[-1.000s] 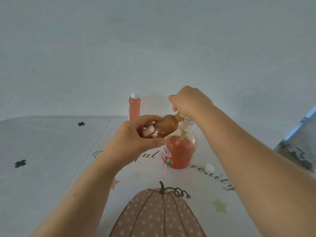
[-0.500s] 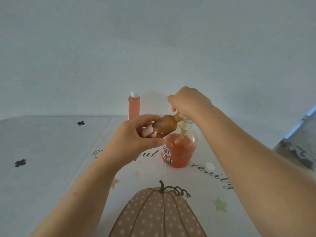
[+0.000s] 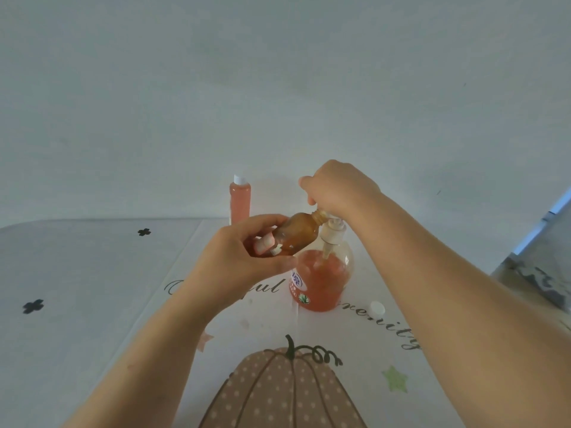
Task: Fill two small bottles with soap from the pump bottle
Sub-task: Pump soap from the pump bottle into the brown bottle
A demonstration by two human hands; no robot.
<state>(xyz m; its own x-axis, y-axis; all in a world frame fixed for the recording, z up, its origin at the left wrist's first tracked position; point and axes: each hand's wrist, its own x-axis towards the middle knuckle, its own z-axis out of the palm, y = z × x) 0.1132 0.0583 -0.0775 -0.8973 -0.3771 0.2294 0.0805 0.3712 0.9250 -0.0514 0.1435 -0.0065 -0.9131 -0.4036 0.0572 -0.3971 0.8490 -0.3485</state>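
Person's left hand (image 3: 244,257) grips a tilted small amber bottle (image 3: 296,234); right hand (image 3: 340,186) curls round the pump of a round clear orange-soap bottle (image 3: 321,282). Capped pink-filled bottle (image 3: 239,202) at its eleven o'clock.

Your right hand (image 3: 336,186) covers the pump head; where the nozzle meets the mouth of the brown bottle (image 3: 298,236) is out of sight. Your left hand (image 3: 244,261) hides that bottle's base and part of the label on the pump bottle (image 3: 321,282); its print is too small to read. The pumpkin print (image 3: 278,390) is cut off by the bottom edge. The object at the right edge (image 3: 543,282) is blurred.
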